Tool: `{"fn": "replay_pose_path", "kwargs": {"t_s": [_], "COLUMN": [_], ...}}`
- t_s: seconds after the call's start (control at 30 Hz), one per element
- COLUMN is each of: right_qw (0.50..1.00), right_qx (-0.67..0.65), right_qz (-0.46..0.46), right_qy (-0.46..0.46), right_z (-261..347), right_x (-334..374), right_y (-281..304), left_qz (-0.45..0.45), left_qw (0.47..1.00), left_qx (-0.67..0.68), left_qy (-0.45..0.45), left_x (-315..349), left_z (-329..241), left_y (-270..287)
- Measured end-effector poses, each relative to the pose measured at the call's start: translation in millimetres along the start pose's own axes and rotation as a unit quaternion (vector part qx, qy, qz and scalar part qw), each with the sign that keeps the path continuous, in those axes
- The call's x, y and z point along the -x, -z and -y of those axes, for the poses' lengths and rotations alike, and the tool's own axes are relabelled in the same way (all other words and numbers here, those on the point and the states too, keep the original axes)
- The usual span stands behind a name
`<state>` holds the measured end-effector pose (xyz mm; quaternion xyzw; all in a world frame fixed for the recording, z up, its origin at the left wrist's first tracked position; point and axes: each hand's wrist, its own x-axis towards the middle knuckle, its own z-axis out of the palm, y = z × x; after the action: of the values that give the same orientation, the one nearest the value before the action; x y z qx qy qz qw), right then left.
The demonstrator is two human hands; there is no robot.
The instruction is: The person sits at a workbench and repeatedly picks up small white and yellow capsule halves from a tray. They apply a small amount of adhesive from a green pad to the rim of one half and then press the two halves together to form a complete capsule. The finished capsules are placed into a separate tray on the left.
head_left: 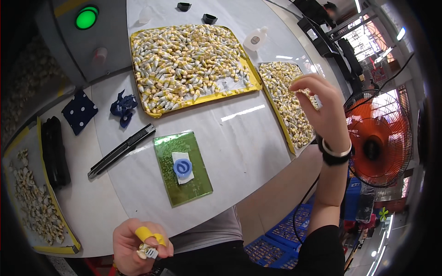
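Small pieces (148, 251): a few in the near left hand (130, 246), fingers curled around them, likely so they stay bunched.
Yellow finger covers (143, 233): on that hand, perhaps for grip.
Green plate (199, 183): on the worktop (239, 170) beyond it, seemingly central for easy reach.
Right hand (324, 103): bent over the right tray (277, 115); cannot tell whether it grasps anything.
Far tray (202, 105): more pieces, left of the right hand; the raised rim probably contains them.

The right hand (324, 106) partly hides 1 tray (277, 119); a distant person (330, 10) is blurred.
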<state>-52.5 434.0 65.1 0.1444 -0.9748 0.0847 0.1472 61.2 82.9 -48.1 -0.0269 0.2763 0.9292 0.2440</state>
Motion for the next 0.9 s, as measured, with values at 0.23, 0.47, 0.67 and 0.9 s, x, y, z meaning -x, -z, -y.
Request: {"fn": "replay_pose_path", "kwargs": {"t_s": [0.23, 0.47, 0.67, 0.9], "right_qw": [0.986, 0.992, 0.988, 0.989], "right_qx": [-0.038, 0.046, 0.032, 0.015], "right_qz": [0.118, 0.116, 0.143, 0.128], "right_qy": [-0.108, -0.025, -0.039, -0.067], "right_z": [-81.3, -85.4, -86.7, -92.0], "right_x": [22.4, 21.4, 21.8, 16.8], "right_y": [-38.5, -40.1, -36.5, -31.8], "left_qz": [0.032, 0.038, 0.002, 0.040], "left_qw": [0.999, 0.998, 0.999, 0.998], "left_qx": [-0.021, -0.011, 0.021, 0.011], "left_qy": [0.012, -0.040, -0.030, -0.048], "left_x": [-4.5, -1.8, -2.4, -1.8], "left_z": [-10.5, -11.7, -5.2, -7.5], "left_y": [-12.4, -9.8, -3.4, 1.5]}}
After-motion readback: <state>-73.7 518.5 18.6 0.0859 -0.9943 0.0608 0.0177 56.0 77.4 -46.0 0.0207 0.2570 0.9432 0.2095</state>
